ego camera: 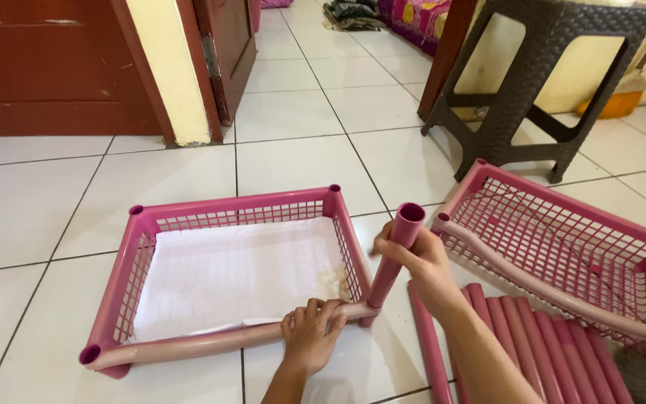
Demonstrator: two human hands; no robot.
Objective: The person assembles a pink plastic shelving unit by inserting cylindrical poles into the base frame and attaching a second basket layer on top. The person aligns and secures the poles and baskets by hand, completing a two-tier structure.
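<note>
A pink plastic rack tray (140, 247) lined with white paper lies on the tiled floor. My left hand (310, 334) presses down on the tray's near rim close to its right front corner. My right hand (420, 265) is wrapped around a pink tube (395, 247) that stands upright, slightly tilted, in that corner socket. The tube's open top end faces up.
A second pink mesh tray (562, 239) lies to the right. Several loose pink tubes (532, 344) lie side by side on the floor before it. A dark woven plastic stool (540, 82) stands behind, and a red-brown door (54, 67) is at the back left.
</note>
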